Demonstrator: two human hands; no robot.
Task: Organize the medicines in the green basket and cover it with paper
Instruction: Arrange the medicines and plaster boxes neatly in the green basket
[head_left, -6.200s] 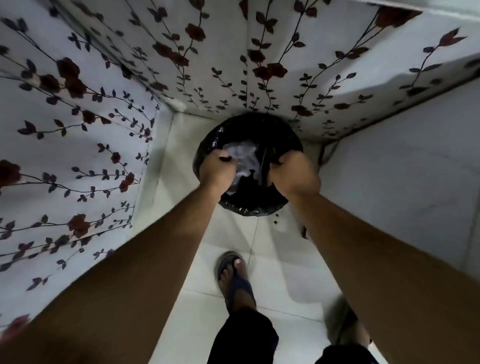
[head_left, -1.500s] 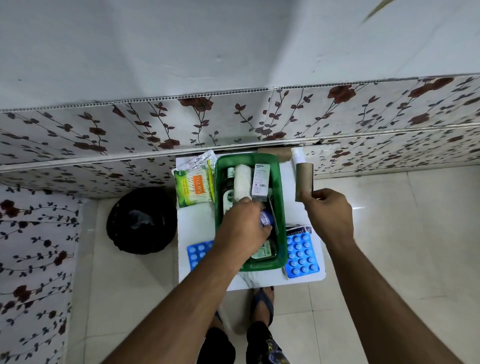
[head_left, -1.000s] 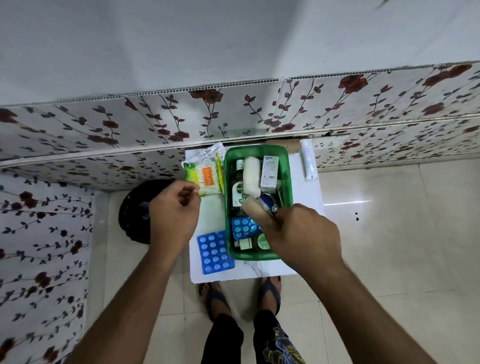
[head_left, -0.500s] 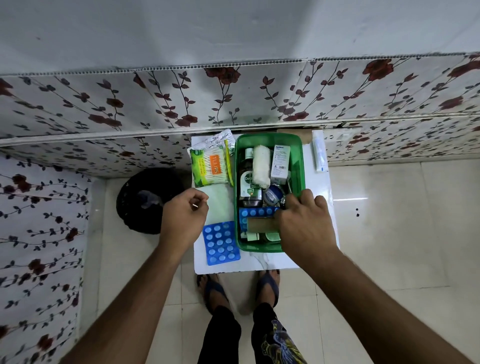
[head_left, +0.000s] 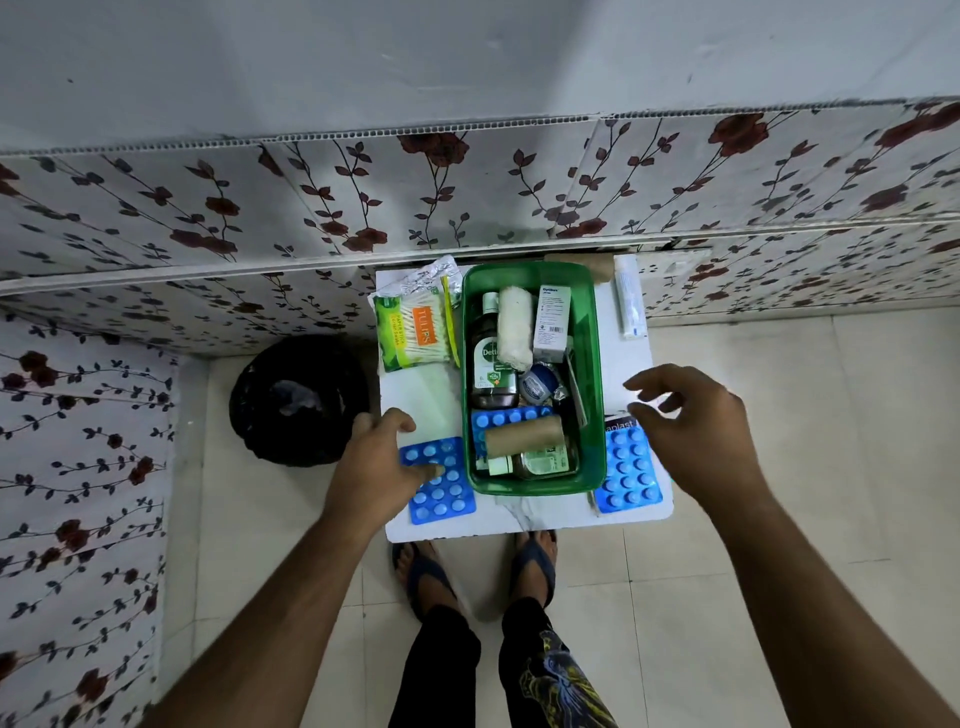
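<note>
From my head camera, looking straight down, the green basket (head_left: 535, 480) sits in the middle of the small white worktop (head_left: 519, 514) that stands against the flowered wall panel (head_left: 467, 197). Inside it lie a brown antiseptic bottle (head_left: 491, 366), a white gauze roll (head_left: 514, 328) resting partly over that bottle, a white medicine box (head_left: 553, 323), a small blue-and-white jar (head_left: 537, 383), a blue blister pack (head_left: 506, 417) and a brown cardboard roll (head_left: 524, 436) laid across the near end (with another bottle under it, its label too small to read). My left hand (head_left: 376, 467) rests on the near-left blue tablet strip (head_left: 441, 488), fingers spread loosely, the grip wide and closed on nothing. My right hand (head_left: 696, 426) hovers above the worktop's right side, fingers curled and apart, grip wide and empty, just over a second blue tablet strip (head_left: 628, 478) beside the basket. A cotton-swab packet (head_left: 413, 332) lies left of the basket, a white tube (head_left: 628, 301) at the far right edge. A black bin (head_left: 298, 400) stands on the floor to the left of the worktop.
</note>
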